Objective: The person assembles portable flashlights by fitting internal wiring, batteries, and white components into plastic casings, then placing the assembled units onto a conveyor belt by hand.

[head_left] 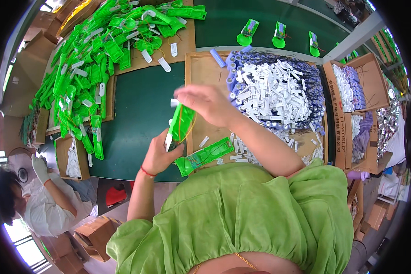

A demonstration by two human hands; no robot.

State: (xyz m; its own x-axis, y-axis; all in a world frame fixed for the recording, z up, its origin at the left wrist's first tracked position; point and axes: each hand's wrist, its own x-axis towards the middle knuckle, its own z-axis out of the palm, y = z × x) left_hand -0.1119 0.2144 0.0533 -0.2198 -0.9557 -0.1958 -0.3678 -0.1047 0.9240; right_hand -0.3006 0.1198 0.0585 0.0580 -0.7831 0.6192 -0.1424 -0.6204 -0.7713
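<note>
You have a bright green plastic housing between your two hands, just left of the centre of the frame. It is a long, narrow, hollow shell, tilted so that its upper end leans to the right. Thin yellow, orange and red wires run along its inner side, one of them bowing out past the right edge. A white piece shows against its lower left edge, and another pale bit sits at the top end.

Your left hand has a narrow grip, fingers and thumb closed around the lower end of the housing. Your right hand is over the upper end, fingers bent toward the pale bit there; it is blurred, and you cannot tell from this view whether its grip is pinching anything or only touching.

Just below your hands, a second green housing lies slantwise near the front edge of the surface, with what looks like a circuit board and dark wires inside. The surface is dark green. In the upper left of the frame is a large heap of green housings, mixed with white strips and wires. Right of centre, a shallow wooden tray holds blue-purple cylindrical cells with dark leads, and a mound of small white plastic strips lies over them. Three green units with rounded ends stand apart at the top of the frame.
</note>
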